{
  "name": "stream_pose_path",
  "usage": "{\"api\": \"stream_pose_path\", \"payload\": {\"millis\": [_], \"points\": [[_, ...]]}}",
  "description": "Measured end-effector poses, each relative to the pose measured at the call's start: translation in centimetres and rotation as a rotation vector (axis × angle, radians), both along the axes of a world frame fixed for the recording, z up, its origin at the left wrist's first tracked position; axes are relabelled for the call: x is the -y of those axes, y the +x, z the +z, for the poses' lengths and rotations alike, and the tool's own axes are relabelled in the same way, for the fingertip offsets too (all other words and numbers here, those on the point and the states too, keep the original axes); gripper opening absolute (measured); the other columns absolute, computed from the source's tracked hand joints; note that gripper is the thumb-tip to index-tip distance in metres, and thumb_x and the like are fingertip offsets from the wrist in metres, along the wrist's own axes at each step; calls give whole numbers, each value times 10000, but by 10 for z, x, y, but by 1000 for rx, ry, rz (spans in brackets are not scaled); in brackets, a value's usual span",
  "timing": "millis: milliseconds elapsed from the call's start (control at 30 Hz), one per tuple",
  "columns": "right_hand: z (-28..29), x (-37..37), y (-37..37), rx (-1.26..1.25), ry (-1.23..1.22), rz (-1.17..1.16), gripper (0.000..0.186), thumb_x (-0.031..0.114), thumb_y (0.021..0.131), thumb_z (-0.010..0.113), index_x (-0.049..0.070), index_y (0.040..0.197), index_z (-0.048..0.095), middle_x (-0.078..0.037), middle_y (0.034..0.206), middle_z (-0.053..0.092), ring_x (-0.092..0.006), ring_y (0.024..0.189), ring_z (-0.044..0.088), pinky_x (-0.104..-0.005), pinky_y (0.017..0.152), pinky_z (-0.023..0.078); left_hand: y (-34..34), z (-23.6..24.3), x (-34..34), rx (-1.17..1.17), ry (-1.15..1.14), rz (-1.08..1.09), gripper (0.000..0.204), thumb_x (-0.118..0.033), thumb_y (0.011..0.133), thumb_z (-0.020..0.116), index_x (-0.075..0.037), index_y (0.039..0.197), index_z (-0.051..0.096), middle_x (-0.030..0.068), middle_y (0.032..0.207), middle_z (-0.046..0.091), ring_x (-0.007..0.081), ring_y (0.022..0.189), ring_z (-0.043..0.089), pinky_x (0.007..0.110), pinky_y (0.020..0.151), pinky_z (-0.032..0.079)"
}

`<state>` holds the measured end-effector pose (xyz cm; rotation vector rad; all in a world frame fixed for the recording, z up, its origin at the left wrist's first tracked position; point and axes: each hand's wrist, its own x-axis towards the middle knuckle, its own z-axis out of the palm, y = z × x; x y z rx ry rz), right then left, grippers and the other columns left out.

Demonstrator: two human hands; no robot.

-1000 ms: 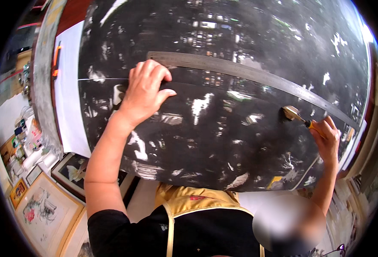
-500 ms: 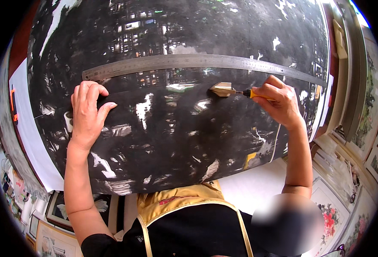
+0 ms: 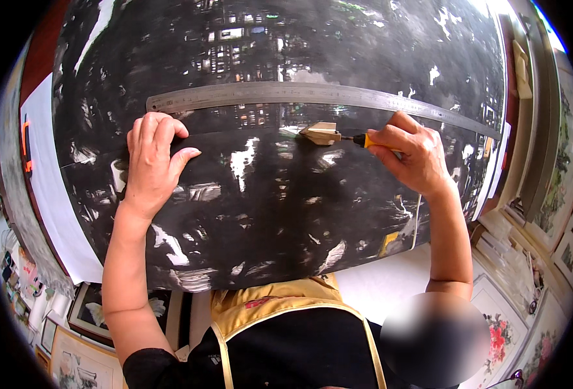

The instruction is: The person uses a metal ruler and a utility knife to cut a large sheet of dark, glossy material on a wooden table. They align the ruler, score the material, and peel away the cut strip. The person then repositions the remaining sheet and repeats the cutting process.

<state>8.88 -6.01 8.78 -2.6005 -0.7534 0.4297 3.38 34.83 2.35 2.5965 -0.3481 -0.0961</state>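
A large dark painted sheet (image 3: 280, 194) with white patches and small window-like marks fills most of the view. A long steel ruler (image 3: 306, 93) lies across it, with a faint seam just below. My left hand (image 3: 153, 159) rests on the sheet below the ruler's left end, fingers bent and thumb spread, holding nothing visible. My right hand (image 3: 413, 155) grips a yellow-and-black handled tool (image 3: 375, 141) with a pale, flat, pointed head (image 3: 321, 133). That head lies at the seam, under the middle of the ruler.
A white sheet (image 3: 56, 201) and orange cutter (image 3: 27, 149) lie along the left edge. Framed pictures (image 3: 82, 360), clutter and rolls (image 3: 38, 308) fill the lower left. More paintings (image 3: 552, 188) stand at the right. My yellow apron (image 3: 267, 292) borders the near edge.
My right hand and the tool have moved leftward along the seam, from near the ruler's right end toward its middle. My left hand stays by the ruler's left end; the whole view has shifted.
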Motion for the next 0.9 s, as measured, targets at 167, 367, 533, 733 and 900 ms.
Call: {"api": "stream_pose_path", "payload": {"millis": [167,367,533,733,900], "points": [[0,-10,-2,-14,-11,-12,115,180,858,781,131,946,724,-39,825,607,-266,655,652,-384,577,517,1,-1,-1,10,-22,-6,341,-129,775,816,-86,1013,575,70,1036,540,285,1020,515,412,926,382],[2,-33,0,-6,-12,24,119,185,866,774,143,960,715,-31,844,613,-270,668,658,-386,590,532,1,-3,-4,-11,-30,-11,351,-143,775,824,-90,1014,573,70,1042,538,283,1023,512,411,937,375],[5,-52,-5,-11,55,-73,155,168,898,757,106,1021,686,-53,878,645,-240,705,675,-372,623,541,1,-4,-6,2,-42,-18,351,-149,783,823,-90,1024,575,74,1051,533,285,1037,505,411,946,372],[-20,-115,-48,-587,717,-798,253,279,1094,531,35,1093,595,16,744,505,-55,650,485,-255,597,420,0,-7,-9,24,-69,-28,345,-164,787,821,-94,1030,586,73,1056,540,294,1042,510,413,941,376],[-77,-175,-64,-253,834,-817,212,235,1100,508,28,1062,538,-44,872,553,-119,655,580,-280,629,484,0,-10,-9,81,-45,-46,355,-251,784,819,-125,1034,599,62,1073,542,294,1056,528,432,931,384]]}}
